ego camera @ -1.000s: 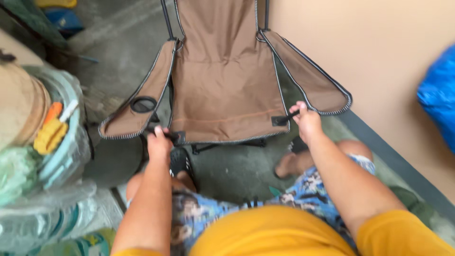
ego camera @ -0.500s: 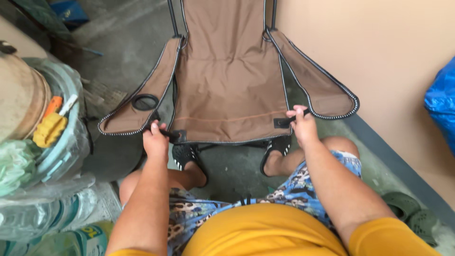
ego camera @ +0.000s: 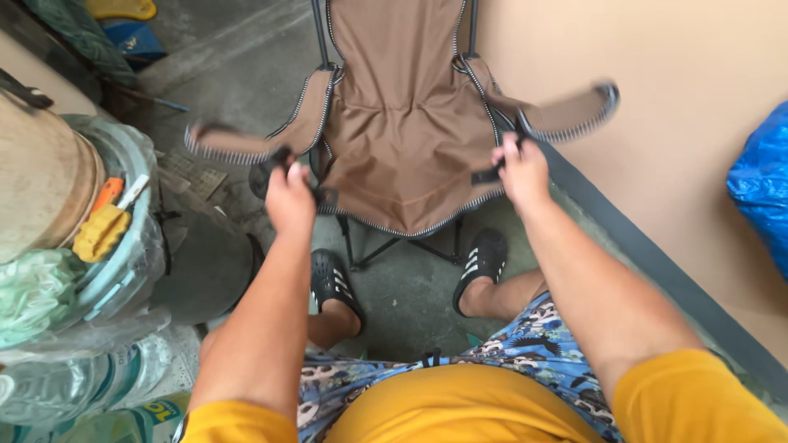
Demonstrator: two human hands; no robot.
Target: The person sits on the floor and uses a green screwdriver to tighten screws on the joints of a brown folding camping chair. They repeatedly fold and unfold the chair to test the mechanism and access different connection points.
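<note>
A brown fabric folding camp chair (ego camera: 402, 123) stands in front of me on the concrete floor, its seat sagging and its frame partly drawn together. My left hand (ego camera: 289, 197) grips the chair's front left corner under the left armrest (ego camera: 246, 143). My right hand (ego camera: 521, 168) is closed on the front right corner below the right armrest (ego camera: 566, 115). Both armrests are blurred and angled upward. My feet in black slides (ego camera: 484, 258) stand just under the seat's front edge.
At the left, plastic-wrapped tubs (ego camera: 123, 238) are stacked with a yellow tool (ego camera: 103, 230) on top. A tan wall (ego camera: 673, 123) with a dark baseboard runs along the right. A blue plastic bag (ego camera: 763, 180) sits at the far right.
The chair's front corners have come closer together and the seat has narrowed and sagged. Both armrests have swung upward. My hands have risen with the corners.
</note>
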